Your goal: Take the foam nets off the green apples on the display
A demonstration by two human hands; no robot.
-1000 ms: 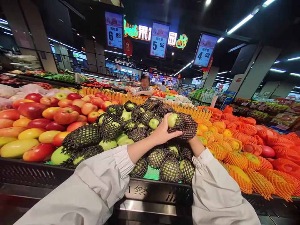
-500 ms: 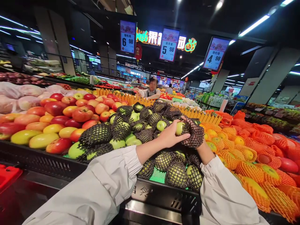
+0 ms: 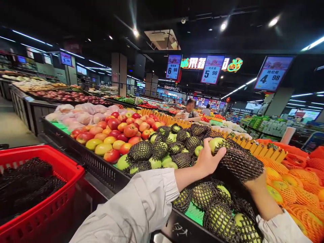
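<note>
My left hand [image 3: 207, 159] grips a bare green apple [image 3: 215, 144], thumb on the near side and fingers around the far side. A black foam net [image 3: 236, 158] is pulled over my right hand [image 3: 254, 184], covering its fingers and reaching the apple's right side. The mesh hides how those fingers bend. Below and beside both hands lie green apples in black nets [image 3: 219, 217], with some bare ones among them, in a black crate [image 3: 184, 233] lined with green.
A red basket [image 3: 76, 168] holding black foam nets stands at the left. Red and yellow apples [image 3: 118, 130] lie left of the green ones; oranges in orange nets [image 3: 301, 184] lie right. Behind a yellow picket divider [image 3: 174, 121] is a person [image 3: 189, 111]. Price signs [image 3: 212, 69] hang overhead.
The view has swung left, bringing the red basket into sight. The apple now sits in my left hand at the net's mouth, and the net stretches further along my right hand.
</note>
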